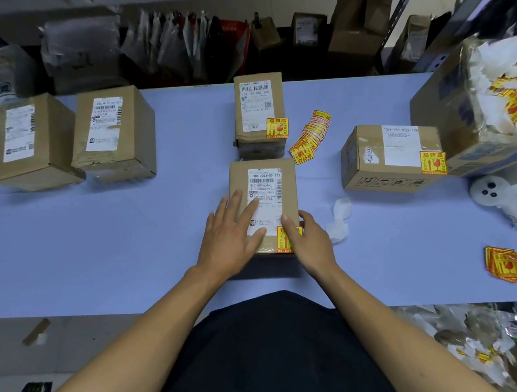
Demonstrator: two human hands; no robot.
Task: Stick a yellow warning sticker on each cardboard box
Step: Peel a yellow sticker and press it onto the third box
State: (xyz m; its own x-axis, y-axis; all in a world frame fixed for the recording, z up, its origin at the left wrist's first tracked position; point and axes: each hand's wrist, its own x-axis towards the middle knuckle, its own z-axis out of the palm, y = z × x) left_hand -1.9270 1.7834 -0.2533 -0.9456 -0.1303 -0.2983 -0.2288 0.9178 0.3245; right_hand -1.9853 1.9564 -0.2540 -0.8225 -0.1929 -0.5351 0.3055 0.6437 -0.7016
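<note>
Yellow marks the progress here: the near box (263,202), directly in front of the person, carries a yellow sticker (284,240) on the near right corner of its top face. The left hand (232,228) lies flat on the top with fingers straight and spread, covering the near left part of the shipping label (264,184). The right hand (308,240) rests at the near right edge, fingers extended and pressing on the sticker; it pinches nothing. The box's long axis runs away from the person. Two further boxes already bear stickers: the middle box (258,111) just behind the near one, and the right box (388,157). Two boxes on the left, the far-left box (27,141) and the left box (116,130), show no sticker on their visible faces. They stand well apart from the hands, on the left-hand side, so the left hand is judged the nearer one for fetching them. Loose stickers lie in a fanned pile (311,134) beyond the right hand and in a second stack (504,264) far to the right, both nearer the right hand.
</note>
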